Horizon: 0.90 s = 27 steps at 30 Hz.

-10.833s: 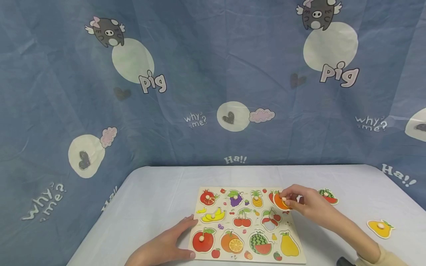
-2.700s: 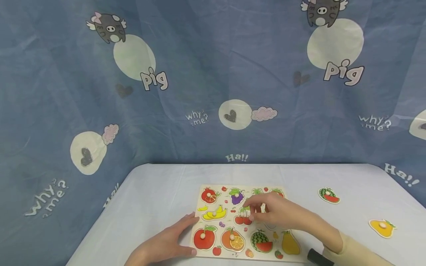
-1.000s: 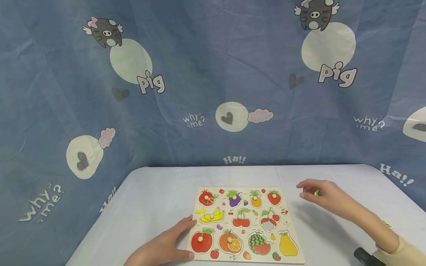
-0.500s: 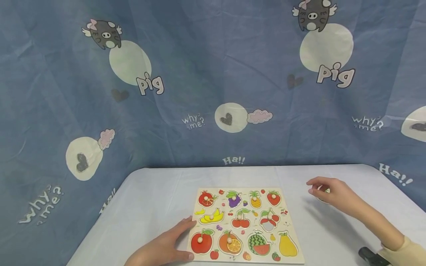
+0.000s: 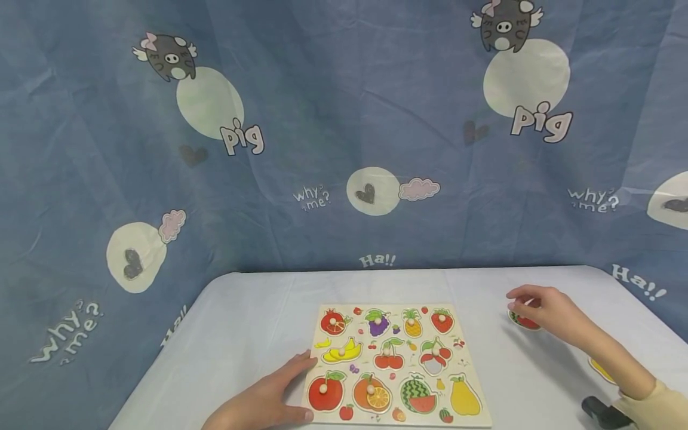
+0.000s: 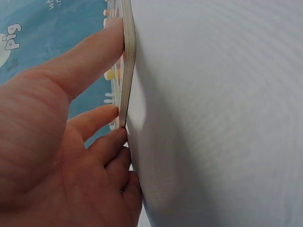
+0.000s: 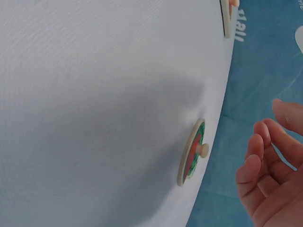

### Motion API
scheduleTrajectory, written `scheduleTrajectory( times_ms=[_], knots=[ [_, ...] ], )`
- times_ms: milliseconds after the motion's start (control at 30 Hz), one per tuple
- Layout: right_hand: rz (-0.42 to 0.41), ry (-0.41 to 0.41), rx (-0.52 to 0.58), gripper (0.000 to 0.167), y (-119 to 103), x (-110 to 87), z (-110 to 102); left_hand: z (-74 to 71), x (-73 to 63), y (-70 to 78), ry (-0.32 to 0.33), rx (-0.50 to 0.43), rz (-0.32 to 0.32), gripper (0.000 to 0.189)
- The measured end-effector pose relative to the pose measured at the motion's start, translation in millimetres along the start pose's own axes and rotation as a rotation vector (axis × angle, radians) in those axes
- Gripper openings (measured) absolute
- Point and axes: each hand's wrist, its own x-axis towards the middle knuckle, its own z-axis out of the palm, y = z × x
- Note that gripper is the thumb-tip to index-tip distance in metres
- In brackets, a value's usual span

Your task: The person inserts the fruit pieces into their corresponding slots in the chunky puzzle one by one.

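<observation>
My left hand rests at the near left corner of a wooden fruit puzzle board; thumb and fingertips touch its edge. My right hand hovers over a loose watermelon puzzle piece, fingers loosely bent and holding nothing. In the right wrist view that watermelon piece's knob stands apart from the fingers. Knobbed pieces sit in the board, among them an apple, an orange and bananas. The board's watermelon spot and pear spot show no knob.
A loose yellow pear-like piece lies on the white tabletop, partly hidden under my right forearm. A dark strap-like object is at the right wrist. Behind the table hangs a blue printed cloth.
The orange piece, earlier pinched in my right hand, now sits in the board. My right hand has moved from the board rightward to above the watermelon piece. The left hand stays put.
</observation>
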Motion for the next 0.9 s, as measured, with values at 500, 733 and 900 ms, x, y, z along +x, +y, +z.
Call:
scheduleTrajectory(
  times_ms=[500,733,900],
  knots=[
    [0.074,-0.099,0.046,0.028,16,1.8,-2,-0.3,1.2,-1.1,0.002,0.003,-0.004,0.089],
    [0.093,-0.133,0.048,0.025,24,2.4,-3,0.3,0.2,-1.6,0.003,-0.003,-0.007,0.089],
    [0.105,-0.146,0.051,0.022,29,1.8,-3,0.5,0.0,-1.4,0.002,-0.017,-0.011,0.089]
  ],
)
